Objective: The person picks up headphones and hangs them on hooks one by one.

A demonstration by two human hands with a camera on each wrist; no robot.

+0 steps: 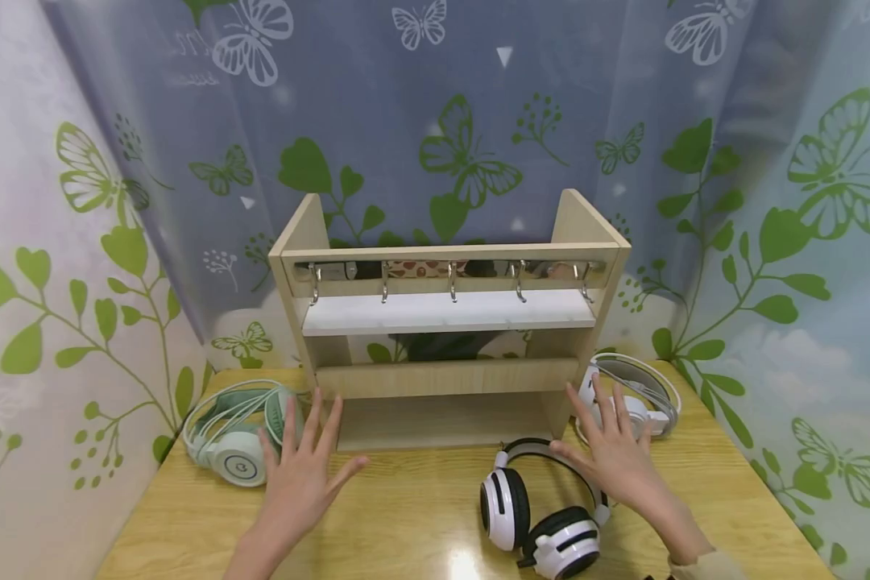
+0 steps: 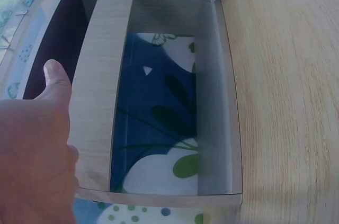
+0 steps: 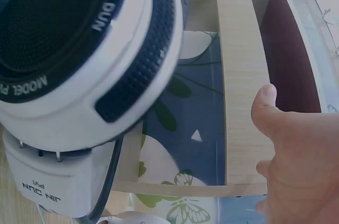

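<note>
A light wood rack (image 1: 445,379) with a row of metal hooks (image 1: 453,282) and a white shelf (image 1: 449,312) stands in the middle of the table. My left hand (image 1: 293,479) spreads its fingers at the rack's lower left, overlapping a pair of mint-green headphones (image 1: 239,459) in the head view. On the other side my right hand (image 1: 616,463) is likewise spread, fingertips near the rack's lower right corner. Behind it lie white and grey headphones (image 1: 663,395). Black-and-white headphones (image 1: 503,507) lie in front of the rack, their headband partly behind the right hand. Neither hand holds anything.
The wooden table (image 1: 391,515) has patterned curtain (image 1: 464,97) on its back and both sides. In the right wrist view, a white ear cup (image 3: 90,123) fills the left part close to the camera.
</note>
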